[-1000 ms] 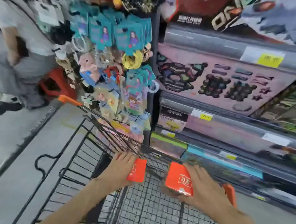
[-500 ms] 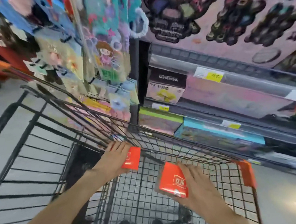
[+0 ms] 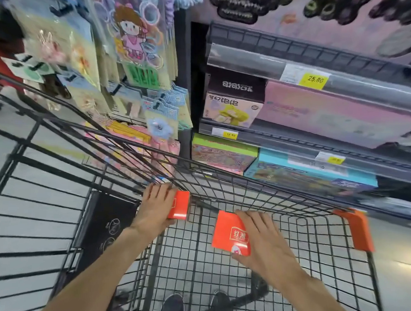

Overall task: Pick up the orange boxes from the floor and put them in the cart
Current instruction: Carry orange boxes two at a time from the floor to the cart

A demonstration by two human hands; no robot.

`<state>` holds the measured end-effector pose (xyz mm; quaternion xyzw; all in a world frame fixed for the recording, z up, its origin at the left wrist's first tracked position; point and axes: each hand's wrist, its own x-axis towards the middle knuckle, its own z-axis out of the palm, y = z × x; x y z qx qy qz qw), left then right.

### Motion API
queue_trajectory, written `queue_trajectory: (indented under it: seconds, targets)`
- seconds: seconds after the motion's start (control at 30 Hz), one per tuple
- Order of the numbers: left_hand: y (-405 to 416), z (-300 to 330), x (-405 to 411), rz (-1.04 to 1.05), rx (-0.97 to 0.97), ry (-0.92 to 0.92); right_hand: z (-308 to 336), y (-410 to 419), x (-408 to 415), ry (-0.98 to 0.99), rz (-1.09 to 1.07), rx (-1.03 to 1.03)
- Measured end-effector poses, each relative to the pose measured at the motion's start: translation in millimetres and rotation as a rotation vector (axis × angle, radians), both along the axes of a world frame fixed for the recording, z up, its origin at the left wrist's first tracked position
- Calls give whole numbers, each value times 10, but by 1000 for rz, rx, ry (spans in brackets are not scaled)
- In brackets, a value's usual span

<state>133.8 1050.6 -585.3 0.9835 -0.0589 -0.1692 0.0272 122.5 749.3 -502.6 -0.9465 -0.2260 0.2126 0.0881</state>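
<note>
I hold two orange boxes inside the black wire cart (image 3: 281,191). My left hand (image 3: 154,208) grips one orange box (image 3: 179,207) edge-on near the basket's far left corner. My right hand (image 3: 264,245) grips the second orange box (image 3: 231,233), whose face with a white label shows, fingers over its top edge and thumb under its lower corner. Both boxes hang low in the basket above its wire floor. Whether either box touches the wire floor I cannot tell.
Orange plastic corner guard (image 3: 357,230) caps the cart's right rim. Store shelves (image 3: 320,143) with boxed toys stand just beyond the cart. Hanging accessory packs (image 3: 133,62) fill the rack at upper left. My shoes (image 3: 173,306) show through the basket floor. Grey floor lies on both sides.
My view has tilted down and closer to the shelves. Both hands have lowered the orange boxes deeper into the cart basket, and the right box now shows its face more flatly.
</note>
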Motion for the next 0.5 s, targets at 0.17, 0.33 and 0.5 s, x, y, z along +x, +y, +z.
queue_trajectory:
  seconds: [0.17,0.33,0.5]
  targets:
    - [-29,-5,-8,-2,6,-10,-246,267,185,-72,-27,-30]
    - [9,-63,-28,-19,-2,-54,-514,510,293,-63,-41,-8]
    - [11,-84,-54,-6,-32,-76,-697,704,201,-50,-149,32]
